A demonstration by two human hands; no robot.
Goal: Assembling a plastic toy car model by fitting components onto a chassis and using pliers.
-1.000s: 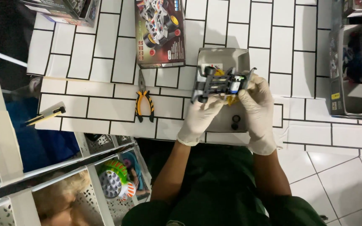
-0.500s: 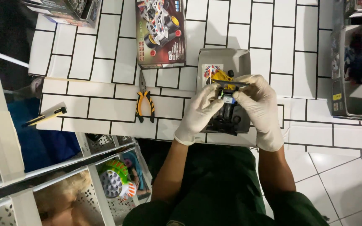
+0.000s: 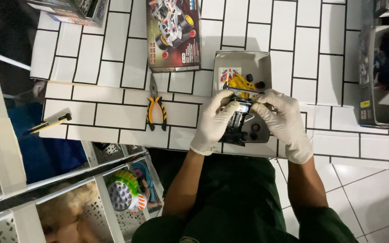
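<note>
Since a moment ago I see the small black car chassis tipped from lying crosswise to pointing away from me, low over the open grey box tray. My left hand and right hand both pinch it closed. Pliers lie left on the desk, the kit box far; the near desk edge is close under my wrists.

- We count two gloved hands, left hand and right hand, both on one black toy car chassis.
- One grey open tray box on the counter.
- One printed toy car box.
- One pair of orange-handled pliers.
- One utility knife.
</note>
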